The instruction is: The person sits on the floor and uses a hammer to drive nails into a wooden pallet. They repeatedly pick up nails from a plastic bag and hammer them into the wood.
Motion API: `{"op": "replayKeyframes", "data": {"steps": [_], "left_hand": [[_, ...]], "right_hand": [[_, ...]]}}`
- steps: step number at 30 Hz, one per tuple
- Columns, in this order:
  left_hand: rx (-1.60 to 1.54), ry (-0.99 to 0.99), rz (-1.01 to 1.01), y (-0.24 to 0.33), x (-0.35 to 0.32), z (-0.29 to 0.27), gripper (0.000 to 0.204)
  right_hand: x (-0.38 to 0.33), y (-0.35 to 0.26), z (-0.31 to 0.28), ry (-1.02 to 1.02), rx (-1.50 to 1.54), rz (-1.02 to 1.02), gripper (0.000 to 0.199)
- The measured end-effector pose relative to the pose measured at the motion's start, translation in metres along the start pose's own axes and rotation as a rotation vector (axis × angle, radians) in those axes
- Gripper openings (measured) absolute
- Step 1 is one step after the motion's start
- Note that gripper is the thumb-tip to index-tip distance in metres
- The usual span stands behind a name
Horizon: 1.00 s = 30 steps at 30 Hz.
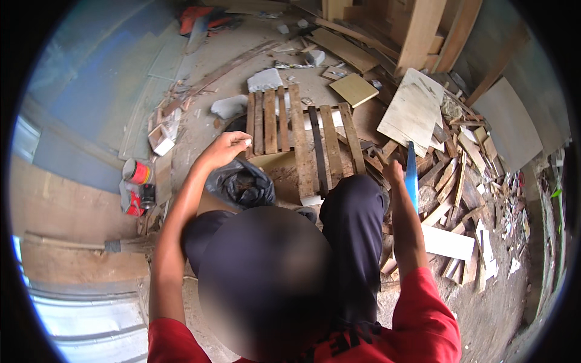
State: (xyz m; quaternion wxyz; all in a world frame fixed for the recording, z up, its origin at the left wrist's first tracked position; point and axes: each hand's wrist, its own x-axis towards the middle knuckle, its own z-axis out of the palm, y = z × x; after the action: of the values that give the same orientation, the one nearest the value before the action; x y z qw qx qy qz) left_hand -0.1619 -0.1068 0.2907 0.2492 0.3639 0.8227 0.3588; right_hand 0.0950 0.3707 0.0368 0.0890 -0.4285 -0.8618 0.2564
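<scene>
My left hand point(227, 150) is raised above a black plastic bag point(242, 184), its fingers curled together. A small whitish bit shows at the fingertips, too small to name. My right hand point(394, 172) is closed beside my right knee, around the wooden handle of what looks like a hammer point(380, 157) with a dark head. In front of my knees lies a slatted wooden pallet point(301, 136) with weathered boards and gaps between them. Just right of my right hand stands a blue tapered strip point(412, 175), perhaps a saw blade.
Scrap wood point(451, 181) is heaped on the right, with a pale board point(411, 106) leaning over it. A yellowish panel point(354, 89) and white chunks point(264, 80) lie beyond the pallet. Red cans point(138, 172) stand at left. Tall planks point(420, 36) lean at the back.
</scene>
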Motion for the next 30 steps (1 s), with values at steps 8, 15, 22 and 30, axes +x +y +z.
{"op": "replayKeyframes", "data": {"steps": [8, 15, 22, 30], "left_hand": [[0.754, -0.187, -0.111, 0.02, -0.073, -0.048, 0.04], [0.879, -0.209, -0.022, -0.027, -0.088, -0.035, 0.033], [0.718, -0.186, -0.123, -0.042, -0.069, -0.005, 0.038], [0.523, 0.383, -0.102, -0.132, -0.113, 0.079, 0.044]], "right_hand": [[0.013, 0.043, 0.064, -0.146, -0.094, -0.001, 0.035], [0.061, -0.101, -0.043, -0.345, -0.179, -0.441, 0.044], [-0.087, -0.358, -0.144, -0.529, -0.029, -1.13, 0.046], [-0.231, -0.373, 0.101, -0.635, 0.067, -1.23, 0.029]]}}
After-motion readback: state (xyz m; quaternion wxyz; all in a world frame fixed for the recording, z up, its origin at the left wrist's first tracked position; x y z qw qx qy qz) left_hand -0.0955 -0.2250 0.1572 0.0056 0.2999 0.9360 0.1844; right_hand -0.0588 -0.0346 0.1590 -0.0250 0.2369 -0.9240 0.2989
